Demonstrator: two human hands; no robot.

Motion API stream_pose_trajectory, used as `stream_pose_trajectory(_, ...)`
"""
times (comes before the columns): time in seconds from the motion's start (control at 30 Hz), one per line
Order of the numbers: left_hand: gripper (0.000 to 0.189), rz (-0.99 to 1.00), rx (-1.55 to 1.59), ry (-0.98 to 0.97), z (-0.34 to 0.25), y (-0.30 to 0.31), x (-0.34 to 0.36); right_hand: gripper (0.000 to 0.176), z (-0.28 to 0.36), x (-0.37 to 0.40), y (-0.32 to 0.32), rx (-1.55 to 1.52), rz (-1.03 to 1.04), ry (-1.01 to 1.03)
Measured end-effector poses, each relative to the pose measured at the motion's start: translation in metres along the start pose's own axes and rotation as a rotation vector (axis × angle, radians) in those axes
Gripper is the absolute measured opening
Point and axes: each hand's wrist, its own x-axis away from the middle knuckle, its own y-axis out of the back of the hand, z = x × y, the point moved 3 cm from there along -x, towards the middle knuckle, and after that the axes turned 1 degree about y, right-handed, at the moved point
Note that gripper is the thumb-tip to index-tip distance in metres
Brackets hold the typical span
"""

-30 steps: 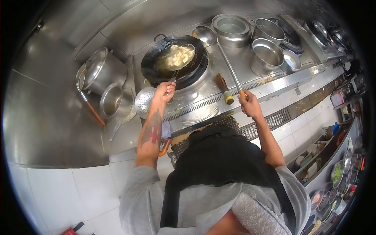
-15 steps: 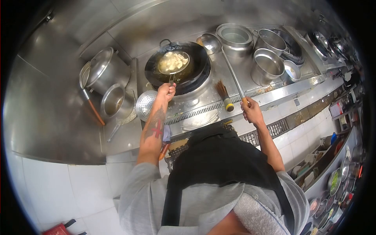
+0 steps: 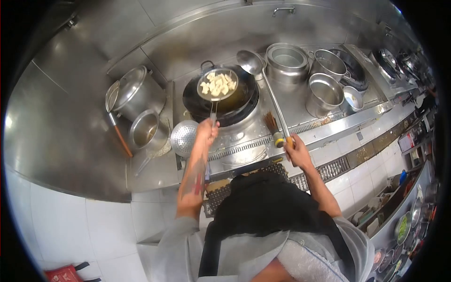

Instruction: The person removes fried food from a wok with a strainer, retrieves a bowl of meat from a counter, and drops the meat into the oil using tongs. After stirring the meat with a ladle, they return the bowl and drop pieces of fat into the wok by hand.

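I hold a strainer (image 3: 218, 99) of pale food pieces (image 3: 218, 86) over the wok (image 3: 193, 102).
My right hand (image 3: 297, 151) has its fingers closed around the wooden end of a long ladle (image 3: 277, 105), just beside a brush (image 3: 272, 127) on the bench (image 3: 297, 111); my left hand (image 3: 207, 131) clenches the strainer's handle, near a perforated skimmer (image 3: 183, 138); past them, the strainer and its pieces are above the dark wok, the ladle's bowl is to its right, and metal pots (image 3: 324, 96) stand farther right.
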Motion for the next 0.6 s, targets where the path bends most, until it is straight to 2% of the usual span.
stream_pose_trajectory(0.07,0.012,0.144,0.09,0.082,-0.016,0.0,-0.033,0.041,0.016,-0.028,-0.012,0.165,0.183,-0.016)
stream_pose_trajectory(0.13,0.01,0.216,0.142,0.123,-0.008,0.001,-0.033,0.046,0.061,-0.057,-0.018,0.327,0.086,0.011)
stream_pose_trajectory(0.2,0.009,0.18,0.218,0.173,0.002,0.0,-0.018,0.05,0.085,-0.08,-0.026,0.618,0.007,0.175)
stream_pose_trajectory(0.27,0.009,0.182,0.168,0.168,0.011,-0.001,0.001,0.051,0.08,-0.102,-0.04,0.681,-0.036,0.257)
stream_pose_trajectory(0.3,0.01,0.167,0.125,0.093,0.016,-0.001,0.011,0.052,0.078,-0.108,-0.046,0.755,-0.065,0.325)
stream_pose_trajectory(0.33,0.012,0.148,0.088,0.026,0.023,0.0,0.019,0.052,0.083,-0.112,-0.055,0.811,-0.047,0.282)
stream_pose_trajectory(0.4,0.012,0.138,0.041,0.025,0.028,0.004,0.024,0.052,0.093,-0.123,-0.07,0.888,-0.014,0.223)
stream_pose_trajectory(0.47,0.014,0.122,0.035,0.001,0.032,0.005,0.02,0.051,0.097,-0.131,-0.073,1.03,0.151,0.326)
stream_pose_trajectory(0.5,0.014,0.123,0.051,0.012,0.033,0.009,0.019,0.051,0.094,-0.128,-0.066,1.046,0.159,0.319)
stream_pose_trajectory(0.57,0.017,0.132,0.084,0.045,0.034,0.02,0.015,0.05,0.098,-0.126,-0.058,0.903,0.169,0.474)
stream_pose_trajectory(0.6,0.017,0.121,0.119,0.051,0.037,0.027,0.017,0.05,0.101,-0.119,-0.059,0.928,0.197,0.476)
